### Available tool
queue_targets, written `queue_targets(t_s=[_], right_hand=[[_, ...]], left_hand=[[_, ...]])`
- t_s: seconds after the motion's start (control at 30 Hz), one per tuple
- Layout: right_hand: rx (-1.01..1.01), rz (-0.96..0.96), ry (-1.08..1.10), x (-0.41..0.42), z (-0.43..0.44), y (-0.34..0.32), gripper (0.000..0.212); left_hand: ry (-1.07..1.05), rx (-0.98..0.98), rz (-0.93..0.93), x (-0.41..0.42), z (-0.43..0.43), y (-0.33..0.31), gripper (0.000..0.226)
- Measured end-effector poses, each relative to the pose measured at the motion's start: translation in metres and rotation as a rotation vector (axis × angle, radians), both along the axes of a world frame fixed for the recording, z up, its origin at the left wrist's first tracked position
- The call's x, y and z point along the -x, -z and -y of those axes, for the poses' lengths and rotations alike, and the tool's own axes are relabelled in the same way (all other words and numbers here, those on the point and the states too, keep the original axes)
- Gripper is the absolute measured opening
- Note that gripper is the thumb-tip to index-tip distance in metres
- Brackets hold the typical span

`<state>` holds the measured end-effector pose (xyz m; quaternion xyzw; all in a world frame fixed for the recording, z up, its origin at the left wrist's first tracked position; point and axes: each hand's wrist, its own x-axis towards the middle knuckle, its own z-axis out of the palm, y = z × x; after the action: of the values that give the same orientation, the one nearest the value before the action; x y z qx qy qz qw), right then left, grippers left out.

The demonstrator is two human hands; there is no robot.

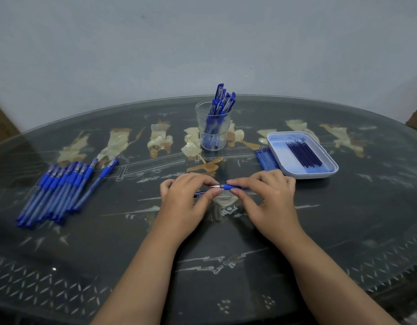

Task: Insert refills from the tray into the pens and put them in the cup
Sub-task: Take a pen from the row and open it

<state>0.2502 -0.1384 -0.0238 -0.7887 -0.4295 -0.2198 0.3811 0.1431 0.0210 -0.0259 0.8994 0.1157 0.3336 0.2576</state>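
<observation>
In the head view, a dark round glass-topped table with pale inlaid figures [343, 231] fills the lower two thirds of the frame, its far rim curving under a plain grey wall [156, 43]. At centre, the left hand [186, 198] and right hand [263, 193] meet just above the tabletop. The right hand's thumb and forefinger grasp a blue ballpoint pen with a rubber grip [228, 186] by that grip, while the left hand's fingertips pinch at its silver tip (a short blue piece also shows under the left fingers, too hidden to identify). Above them, near the far rim, stands a clear plastic cup [213, 127] with capped blue pens leaning to the right. Right of centre lies a white rectangular tray [320, 146] holding a row of dark blue refills [304, 153]; a bundle of lighter blue tubes [266, 158] lies against its left wall. At middle left a fanned pile of blue translucent pens [62, 188] lies well apart from the hands. Bare tabletop spreads between pile, hands and tray, and across the whole near edge beside both forearms.
</observation>
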Motion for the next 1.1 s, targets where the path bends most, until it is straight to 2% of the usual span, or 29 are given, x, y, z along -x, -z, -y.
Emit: queue_targets(t_s=[0.17, 0.4, 0.63, 0.8, 1.0, 1.1], right_hand=[[0.009, -0.013, 0.012, 0.000, -0.001, 0.001, 0.022], [0.015, -0.013, 0.015, 0.000, -0.001, 0.001, 0.022], [0.013, -0.020, 0.015, -0.001, -0.001, 0.001, 0.023], [0.014, -0.025, -0.002, 0.000, -0.002, 0.001, 0.023], [0.008, -0.028, -0.004, -0.001, -0.002, 0.002, 0.023], [0.015, -0.028, -0.006, -0.001, -0.002, 0.002, 0.023]], left_hand=[[0.004, 0.017, 0.017, 0.003, 0.002, -0.005, 0.047], [0.022, -0.001, 0.082, 0.000, -0.002, 0.000, 0.013], [0.037, 0.098, 0.019, 0.000, -0.004, 0.000, 0.041], [0.084, 0.108, 0.042, -0.004, -0.008, 0.004, 0.014], [0.083, 0.181, 0.062, -0.001, -0.006, 0.001, 0.039], [0.116, 0.172, 0.065, -0.001, -0.007, 0.001, 0.023]])
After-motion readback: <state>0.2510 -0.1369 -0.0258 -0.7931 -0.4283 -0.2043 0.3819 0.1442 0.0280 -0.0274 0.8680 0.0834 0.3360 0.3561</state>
